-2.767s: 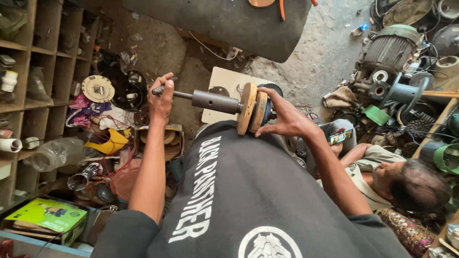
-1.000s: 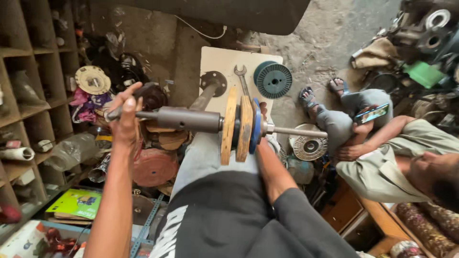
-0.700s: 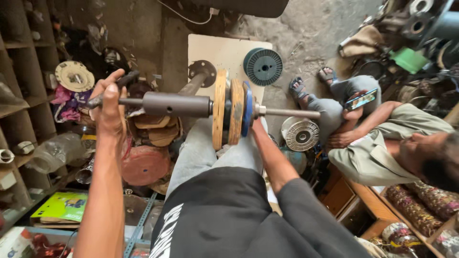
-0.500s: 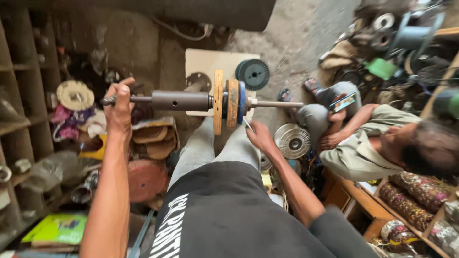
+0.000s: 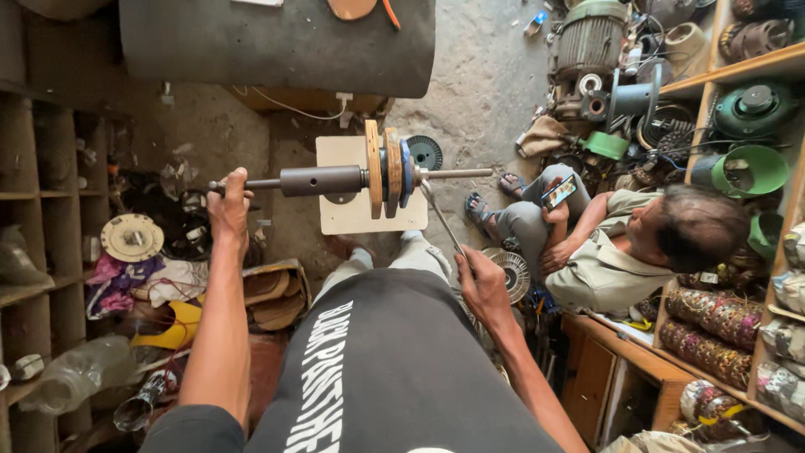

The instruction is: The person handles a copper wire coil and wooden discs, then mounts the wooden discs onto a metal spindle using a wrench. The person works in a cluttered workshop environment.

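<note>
Head view: left hand (image 5: 228, 205) raised, arm straight out, fist wrapped round the left end of the shaft (image 5: 327, 179), holding it level. Right hand (image 5: 480, 281) lower, bent at the elbow, fingers closed on a wrench (image 5: 442, 220) angled up to the shaft. Three discs (image 5: 387, 169) on the shaft, two wooden, one blue, right of the left grip, above the board (image 5: 356, 214). One seated person (image 5: 625, 247) at right

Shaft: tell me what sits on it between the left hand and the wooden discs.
In the head view, a thick grey sleeve sits on the shaft between the left hand and the wooden discs; a short bare stretch separates hand and sleeve.
</note>
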